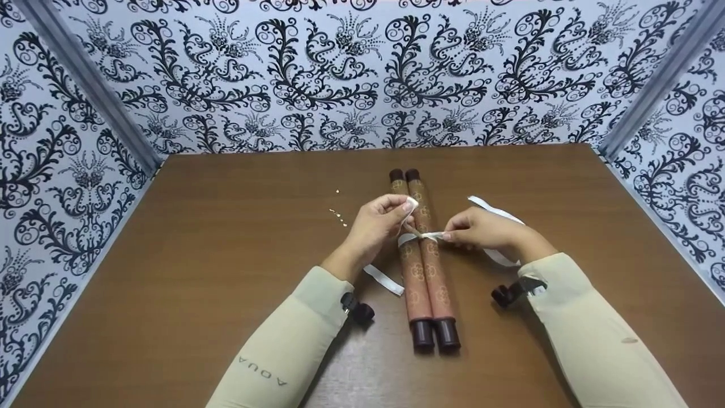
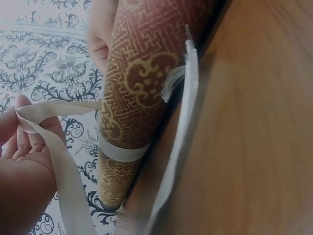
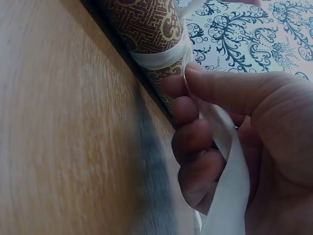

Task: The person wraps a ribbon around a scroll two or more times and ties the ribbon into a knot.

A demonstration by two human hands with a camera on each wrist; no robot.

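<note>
Two scroll-like rolls (image 1: 416,269) in patterned red-and-gold fabric with dark end knobs lie side by side on the table. A white ribbon (image 2: 122,152) wraps round them near the middle, its ends crossing on top. My left hand (image 1: 376,221) pinches one ribbon end between thumb and fingers, raised above the rolls at their left. At their right, my right hand (image 1: 481,229) pinches the other end between thumb and forefinger; in the right wrist view that ribbon (image 3: 230,171) trails down through the palm. Whether the crossing is knotted, I cannot tell.
The brown wooden table (image 1: 226,255) carries several tiny pale scraps (image 1: 338,215) left of the rolls. A loose-looking ribbon tail (image 1: 384,280) lies by the rolls' left side. Patterned black-and-white walls (image 1: 340,73) close in the back and sides.
</note>
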